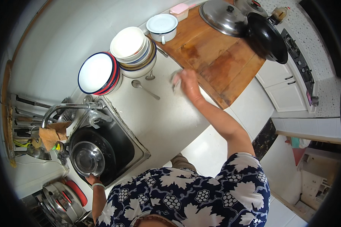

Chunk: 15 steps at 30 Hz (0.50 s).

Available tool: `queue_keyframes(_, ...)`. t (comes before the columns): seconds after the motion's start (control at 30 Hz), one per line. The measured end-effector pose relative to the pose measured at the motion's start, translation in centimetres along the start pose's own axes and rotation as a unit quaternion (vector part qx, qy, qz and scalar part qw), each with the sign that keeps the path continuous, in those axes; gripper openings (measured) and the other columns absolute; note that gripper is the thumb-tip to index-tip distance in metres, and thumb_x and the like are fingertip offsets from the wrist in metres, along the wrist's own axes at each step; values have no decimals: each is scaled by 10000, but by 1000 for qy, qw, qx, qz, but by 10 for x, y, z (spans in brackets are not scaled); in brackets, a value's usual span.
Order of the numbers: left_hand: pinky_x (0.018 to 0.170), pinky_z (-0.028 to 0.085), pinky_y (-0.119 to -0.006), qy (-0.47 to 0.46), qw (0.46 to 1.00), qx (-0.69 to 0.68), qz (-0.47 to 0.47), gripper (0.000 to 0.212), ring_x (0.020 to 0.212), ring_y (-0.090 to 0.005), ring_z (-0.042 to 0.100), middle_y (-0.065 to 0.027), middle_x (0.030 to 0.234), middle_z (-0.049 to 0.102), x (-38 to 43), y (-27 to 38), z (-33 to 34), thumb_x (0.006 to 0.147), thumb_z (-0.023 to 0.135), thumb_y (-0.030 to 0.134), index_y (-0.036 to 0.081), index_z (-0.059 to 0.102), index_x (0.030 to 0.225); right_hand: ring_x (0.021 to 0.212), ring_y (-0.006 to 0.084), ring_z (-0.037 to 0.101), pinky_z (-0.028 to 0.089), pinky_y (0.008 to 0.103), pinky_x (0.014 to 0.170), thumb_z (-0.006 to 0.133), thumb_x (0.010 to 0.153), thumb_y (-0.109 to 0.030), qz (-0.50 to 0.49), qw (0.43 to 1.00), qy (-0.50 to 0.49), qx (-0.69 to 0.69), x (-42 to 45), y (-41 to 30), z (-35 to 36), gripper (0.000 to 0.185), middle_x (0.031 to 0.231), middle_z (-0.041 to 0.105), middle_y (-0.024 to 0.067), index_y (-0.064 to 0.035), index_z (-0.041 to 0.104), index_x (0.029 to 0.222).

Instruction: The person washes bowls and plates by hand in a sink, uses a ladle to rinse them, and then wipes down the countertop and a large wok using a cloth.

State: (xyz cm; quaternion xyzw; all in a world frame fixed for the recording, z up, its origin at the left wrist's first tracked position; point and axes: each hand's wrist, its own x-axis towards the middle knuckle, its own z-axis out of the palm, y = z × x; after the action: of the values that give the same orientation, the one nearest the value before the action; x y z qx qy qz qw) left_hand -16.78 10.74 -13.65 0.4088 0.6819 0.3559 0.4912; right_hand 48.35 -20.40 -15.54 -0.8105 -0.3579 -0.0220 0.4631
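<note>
My left hand (93, 179) grips the rim of a stainless steel bowl (88, 159) over a dark basin (109, 142) in the sink. Over the pale countertop, beside the wooden board, is my right hand (186, 82), blurred; whether its fingers hold anything is unclear. A metal spoon (145, 89) lies left of that hand, and another spoon (150, 76) lies by the stacked bowls. White bowls (128, 42) are stacked near the wall, next to a pile of enamel plates (96, 73) with blue and red rims.
A wooden board (213, 62) carries a steel lid (224, 17) and a black wok (268, 38). A lidded enamel mug (162, 27) stands by the wall. The faucet (65, 106) arches over the sink; utensils hang beyond it. Pots (62, 201) stand at lower left.
</note>
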Motion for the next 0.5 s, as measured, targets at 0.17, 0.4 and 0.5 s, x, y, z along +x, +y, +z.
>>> queue_keyframes(0.17,537,494,-352,0,1000,11,-11,410,773,-232,626,-49,991,621,14,-8,1,804,682,260,139,526,1163,1105,310,488,358,444,889,521,806,-32,-39,977,131,-166,64,-11,-39,302,1159,556,128,-116,620,1079)
queue_keyframes(0.4,556,507,-372,-46,997,-9,-55,334,789,-246,637,-66,982,639,16,-16,-21,821,609,181,132,543,1144,1304,216,346,285,495,1018,466,906,-271,-46,943,5,-331,122,73,-24,345,1362,434,36,-216,524,1242)
queue_keyframes(0.5,597,530,-401,-84,995,31,-36,285,807,-264,641,-101,987,639,30,-22,-32,836,554,110,77,559,1120,1279,224,369,299,504,1012,403,922,-242,6,909,15,-417,134,115,-58,326,1342,446,46,-177,519,1219)
